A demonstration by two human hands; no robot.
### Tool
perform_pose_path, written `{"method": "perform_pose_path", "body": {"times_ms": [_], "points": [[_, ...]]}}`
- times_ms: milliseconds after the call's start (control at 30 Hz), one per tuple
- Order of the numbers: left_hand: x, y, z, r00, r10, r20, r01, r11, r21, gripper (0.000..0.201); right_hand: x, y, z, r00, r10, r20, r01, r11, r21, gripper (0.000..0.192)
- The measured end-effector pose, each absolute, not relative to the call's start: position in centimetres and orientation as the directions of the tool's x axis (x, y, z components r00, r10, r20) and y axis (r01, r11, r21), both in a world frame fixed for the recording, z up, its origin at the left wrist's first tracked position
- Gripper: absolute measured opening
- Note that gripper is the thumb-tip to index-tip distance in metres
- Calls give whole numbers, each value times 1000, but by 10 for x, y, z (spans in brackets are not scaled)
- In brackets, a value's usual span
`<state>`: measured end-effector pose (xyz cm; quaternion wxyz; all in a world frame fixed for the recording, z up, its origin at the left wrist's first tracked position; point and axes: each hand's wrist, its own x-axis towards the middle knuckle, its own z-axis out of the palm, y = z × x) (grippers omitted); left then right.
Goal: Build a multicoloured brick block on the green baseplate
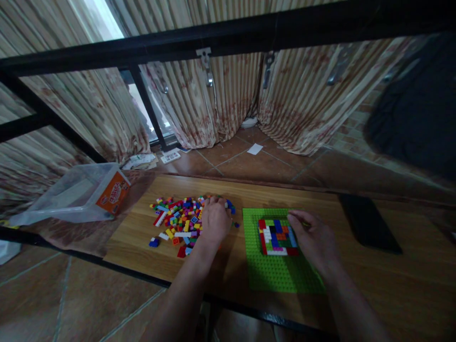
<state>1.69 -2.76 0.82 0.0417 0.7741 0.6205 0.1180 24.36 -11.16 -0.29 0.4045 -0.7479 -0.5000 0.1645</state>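
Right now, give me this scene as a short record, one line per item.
Left hand: on the brick pile
Right hand: at the build's right side
Build: multicoloured, on the plate
Plate: green, studded, on the table
Slab: black, right of the plate
Bin: clear, orange label, left of the pile
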Motion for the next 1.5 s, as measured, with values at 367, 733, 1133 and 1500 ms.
{"method": "perform_pose_path", "body": {"times_ms": [367,733,1133,1500], "points": [[11,-27,12,144,960,242,800,-257,543,17,271,-114,9,657,737,159,428,-191,-884,35],[56,-84,12,440,896,60,23,-78,997,23,239,-123,24,227,973,-48,124,-78,-989,33],[80,-98,11,443,897,1,28,-15,999,26,224,-129,23,142,988,-56,120,-73,-990,24],[76,-108,18,525,851,1,228,-142,963,21,254,-134,25,274,958,-86,374,-188,-908,22]]}}
